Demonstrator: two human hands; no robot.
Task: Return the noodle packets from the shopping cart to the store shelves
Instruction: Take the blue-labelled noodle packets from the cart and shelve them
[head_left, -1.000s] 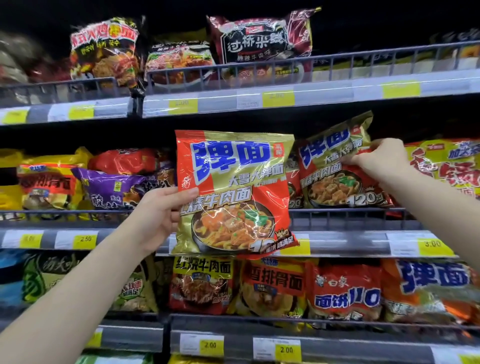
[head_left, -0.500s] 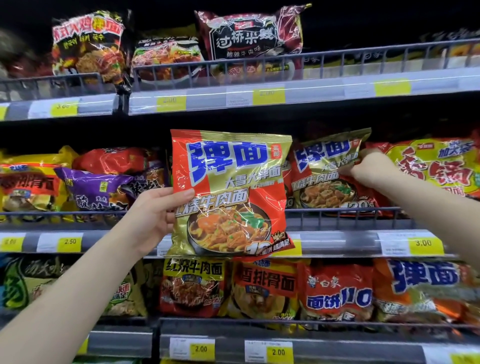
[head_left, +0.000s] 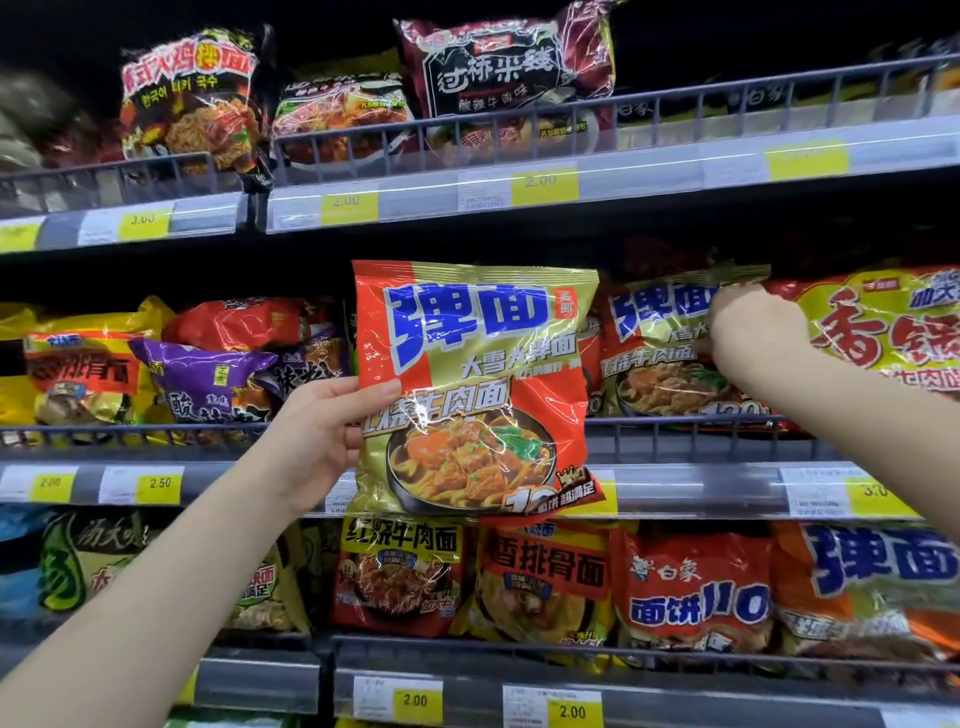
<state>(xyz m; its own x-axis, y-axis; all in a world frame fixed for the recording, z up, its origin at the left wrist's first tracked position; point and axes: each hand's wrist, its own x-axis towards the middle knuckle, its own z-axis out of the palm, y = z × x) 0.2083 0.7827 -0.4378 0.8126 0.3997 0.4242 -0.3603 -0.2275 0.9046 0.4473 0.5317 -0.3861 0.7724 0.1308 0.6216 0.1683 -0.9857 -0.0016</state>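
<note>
Pinching a glossy, crinkly noodle packet (head_left: 475, 384), left hand (head_left: 317, 431); right hand (head_left: 753, 332) grips another.

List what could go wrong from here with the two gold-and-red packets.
1. The left hand pinches the gold-and-red beef noodle packet only by its left edge, in front of the shelf; the glossy wrapper could slip out.
2. The right hand presses a matching gold-and-red packet on the middle shelf against the neighbouring yellow-and-red packet; it may tip forward over the low grey wire rail.
3. That slot looks crowded, so the held packet may not fit.
</note>
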